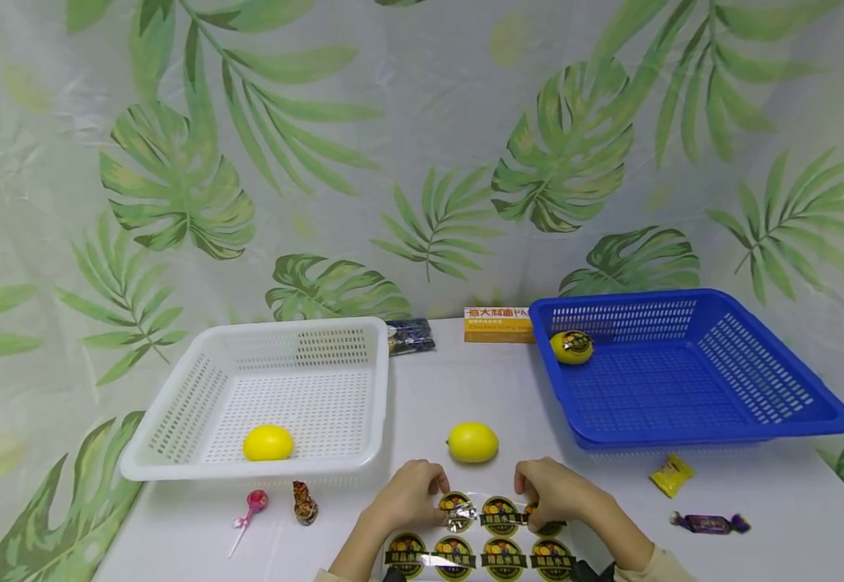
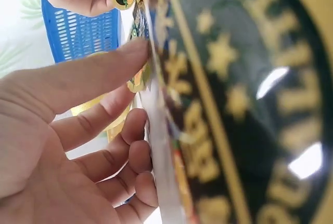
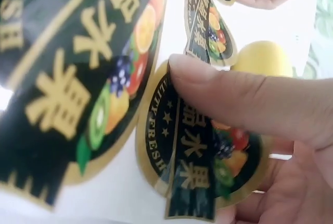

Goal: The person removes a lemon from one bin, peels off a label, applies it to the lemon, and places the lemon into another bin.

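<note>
Closest to me lay the sticker sheet point(image 1: 476, 537), flat on the near edge of the white table point(image 1: 793, 533), with round dark fruit labels in two rows. Going from the largest things: the blue basket point(image 1: 778, 408) stood far right with one labelled lemon point(image 1: 571, 347) in its far left corner, and the white basket point(image 1: 364, 404) stood on the left with a plain lemon point(image 1: 267, 443) inside. Between the two baskets, just beyond the sheet, a third lemon point(image 1: 472, 442) waited on the table. An orange box point(image 1: 498, 324) and a dark packet point(image 1: 410, 335) were at the far side. Small sweets lay about: a lollipop point(image 1: 250, 508) and a brown candy point(image 1: 305, 503) on the left, a yellow candy point(image 1: 672, 474) and a purple one point(image 1: 709, 523) on the right.

My left hand point(image 1: 407, 497) had its fingers curled on the far edge of the sheet, pinching it and holding it down. My right hand point(image 1: 556, 493) pinched one sticker point(image 3: 203, 151) between thumb and fingers, and its edge was lifted from the backing.

I judge that the sheet is very light, thin, glossy and slippery, and that it bends easily. A peeled label is soft and sticky, so it is better to take it only by the rim.
</note>
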Tool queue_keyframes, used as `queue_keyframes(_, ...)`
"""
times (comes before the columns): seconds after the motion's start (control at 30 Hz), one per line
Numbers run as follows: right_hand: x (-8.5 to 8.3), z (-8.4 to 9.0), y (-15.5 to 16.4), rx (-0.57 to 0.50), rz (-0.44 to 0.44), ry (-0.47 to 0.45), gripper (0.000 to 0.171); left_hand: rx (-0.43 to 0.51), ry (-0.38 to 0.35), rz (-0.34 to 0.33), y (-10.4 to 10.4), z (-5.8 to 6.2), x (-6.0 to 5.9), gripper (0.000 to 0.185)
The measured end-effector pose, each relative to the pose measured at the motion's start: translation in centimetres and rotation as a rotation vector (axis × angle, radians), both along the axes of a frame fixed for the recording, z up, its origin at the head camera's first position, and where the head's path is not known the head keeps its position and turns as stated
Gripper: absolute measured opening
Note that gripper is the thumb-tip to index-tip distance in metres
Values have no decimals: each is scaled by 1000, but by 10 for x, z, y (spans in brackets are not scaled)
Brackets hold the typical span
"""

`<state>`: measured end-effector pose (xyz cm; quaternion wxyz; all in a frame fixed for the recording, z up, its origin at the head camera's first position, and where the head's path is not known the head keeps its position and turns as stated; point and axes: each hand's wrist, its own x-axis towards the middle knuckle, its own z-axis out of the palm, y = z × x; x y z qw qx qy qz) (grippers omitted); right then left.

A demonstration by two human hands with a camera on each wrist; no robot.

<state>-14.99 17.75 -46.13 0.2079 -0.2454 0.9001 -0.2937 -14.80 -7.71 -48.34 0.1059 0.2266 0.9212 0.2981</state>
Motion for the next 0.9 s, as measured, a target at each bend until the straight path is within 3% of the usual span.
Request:
queue_keyframes(0.23, -3, -1, 2, -50, 61, -49, 36, 149, -9, -25, -2, -2, -2, 12)
queue_keyframes(0.37, -4, -2, 1, -34, 65, -37, 37, 281, -50, -57, -7, 0, -4, 10)
queue_keyframes(0.5, -5, -3, 3, -46, 83, -37, 37, 427, -114, -42, -11, 1, -6, 6)
queue_keyframes(0.6, -8, -2, 6, -91, 72, -17, 35, 540, -151, 0, -12, 1, -7, 7)
queue_keyframes(0.67, -11, -1, 5, -99, 6, 54, 39, 612, -165, 49, -12, 1, -9, 10)
queue_keyframes(0.8, -20, -3, -2, -111, -185, 216, 70, 755, -210, 179, -9, 3, -13, 16)
queue_keyframes(0.9, -29, -8, -10, -189, -191, 228, 94, 850, -252, 275, -2, 6, -17, 19)
